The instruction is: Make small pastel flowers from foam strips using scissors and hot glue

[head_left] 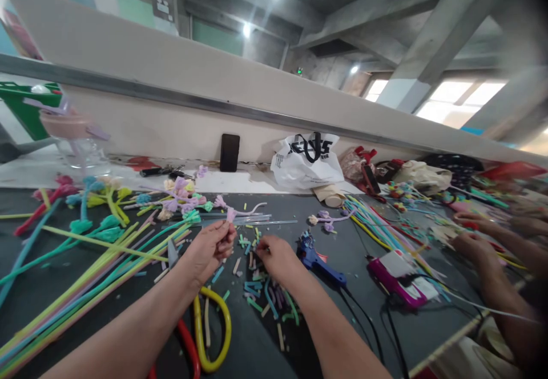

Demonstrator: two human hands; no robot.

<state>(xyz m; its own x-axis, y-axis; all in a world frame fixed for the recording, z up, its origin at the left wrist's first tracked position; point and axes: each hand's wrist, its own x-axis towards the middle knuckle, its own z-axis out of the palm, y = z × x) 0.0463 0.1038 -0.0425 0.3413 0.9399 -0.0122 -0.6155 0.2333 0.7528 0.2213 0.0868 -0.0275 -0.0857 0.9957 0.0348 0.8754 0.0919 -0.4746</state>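
My left hand (214, 248) pinches a small lilac flower (231, 214) made of fuzzy craft stem; a thin pale stalk (252, 210) runs off to its right. Over a scatter of short cut stem pieces (252, 287), my right hand (277, 258) has its fingers curled in a pinch; whatever is between the tips is too small to make out. Partly under my left forearm lie scissors with one yellow handle (228, 327) and one red handle (188, 345). A blue glue gun (321, 265) rests right of my right hand. Clear glue sticks (265, 219) lie beyond both hands.
Long coloured stems (85, 287) and finished flowers (180, 193) cover the left. A phone (230, 152) leans on the partition beside a white bag (306, 162). Right are a lilac sprig (327, 219), a corded magenta device (398, 282) and a co-worker's hands (475, 245).
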